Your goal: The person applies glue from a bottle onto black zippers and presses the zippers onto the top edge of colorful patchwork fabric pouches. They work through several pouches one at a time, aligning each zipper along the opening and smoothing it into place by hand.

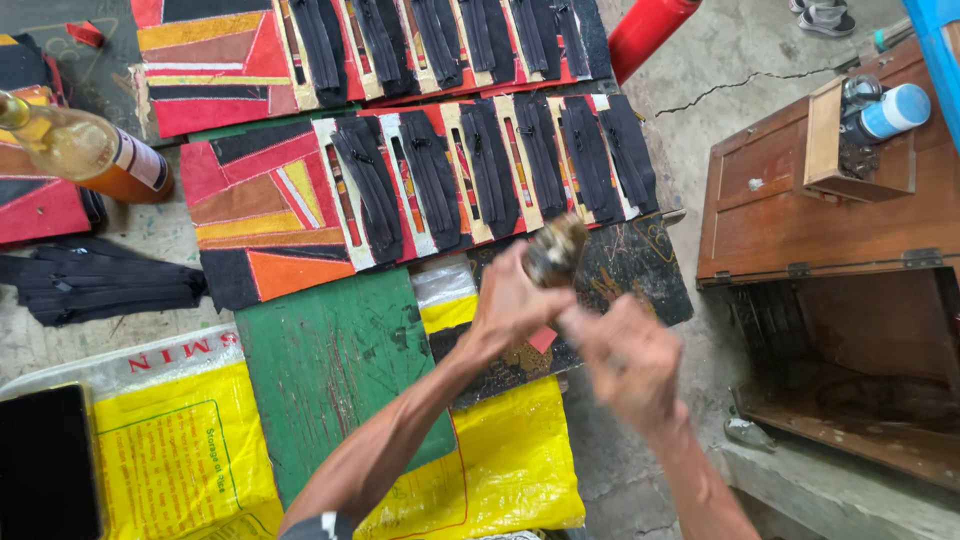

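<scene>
The small round container, dark and worn with a pale top, sits in your left hand, raised above the surface just below the lower row of black zipper strips. Your left grip is wrapped around its lower part, fingers pressed against it. Your right hand is just beside it, lower and to the right, and blurred; it seems to close on something thin that runs up toward the container, but you cannot tell whether that grip is pressed together or loose. Under your hands lies a dark painted board, and next to it a green board resting partly on a yellow plastic sack. Beyond the container, colourful patchwork panels in red, orange, yellow and black carry the zipper strips side by side, with a second such row further up. A loose bundle of black zippers lies at the left, near a glass bottle of amber liquid lying on its side. A dark phone-like slab sits at the lower left edge. To your right stands an open wooden box, holding a white and blue canister in its small tray. A red cylinder lies on the cracked concrete floor.
</scene>
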Demonstrator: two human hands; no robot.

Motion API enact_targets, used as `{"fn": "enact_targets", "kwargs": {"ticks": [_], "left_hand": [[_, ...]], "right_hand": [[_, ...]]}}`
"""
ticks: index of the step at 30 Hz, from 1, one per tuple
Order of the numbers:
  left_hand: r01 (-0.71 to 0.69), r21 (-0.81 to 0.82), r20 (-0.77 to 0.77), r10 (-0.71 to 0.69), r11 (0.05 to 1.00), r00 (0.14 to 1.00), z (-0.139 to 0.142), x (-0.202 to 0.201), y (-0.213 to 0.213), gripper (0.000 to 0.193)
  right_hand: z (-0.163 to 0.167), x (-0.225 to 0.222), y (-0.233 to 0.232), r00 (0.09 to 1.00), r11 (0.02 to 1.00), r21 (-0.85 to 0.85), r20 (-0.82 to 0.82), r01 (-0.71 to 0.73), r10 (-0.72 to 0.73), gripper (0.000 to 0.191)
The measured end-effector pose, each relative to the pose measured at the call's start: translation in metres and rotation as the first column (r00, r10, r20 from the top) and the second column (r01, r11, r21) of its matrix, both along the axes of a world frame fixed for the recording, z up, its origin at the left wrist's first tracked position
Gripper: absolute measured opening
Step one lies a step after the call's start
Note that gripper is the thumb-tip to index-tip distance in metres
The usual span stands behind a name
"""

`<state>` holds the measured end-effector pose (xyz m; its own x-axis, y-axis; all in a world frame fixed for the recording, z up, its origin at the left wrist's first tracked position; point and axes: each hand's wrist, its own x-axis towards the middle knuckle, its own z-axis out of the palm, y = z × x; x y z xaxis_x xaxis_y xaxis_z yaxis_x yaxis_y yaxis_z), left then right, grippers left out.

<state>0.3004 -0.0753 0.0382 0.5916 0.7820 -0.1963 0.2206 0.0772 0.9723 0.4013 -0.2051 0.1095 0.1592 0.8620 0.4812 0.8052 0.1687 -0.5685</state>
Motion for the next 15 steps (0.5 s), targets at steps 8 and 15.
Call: {"fn": "enact_targets", "kwargs": {"ticks": [8,15], "left_hand": [[-0.011,0.557,0.001,0.012,0.83,1.0,-0.051,0.048,-0.028,0.071],[-0.116,0.527,0.265,-0.033,0.842,0.964,-0.089,0.076,-0.045,0.08]], "right_hand": [[-0.034,0.049,-0.027,0.577,0.961,0.186,-0.816,0.203,0.036,0.012],[-0.095,0.06,-0.064,0.416,0.98,0.088,-0.91,0.18,0.005,0.023]]}}
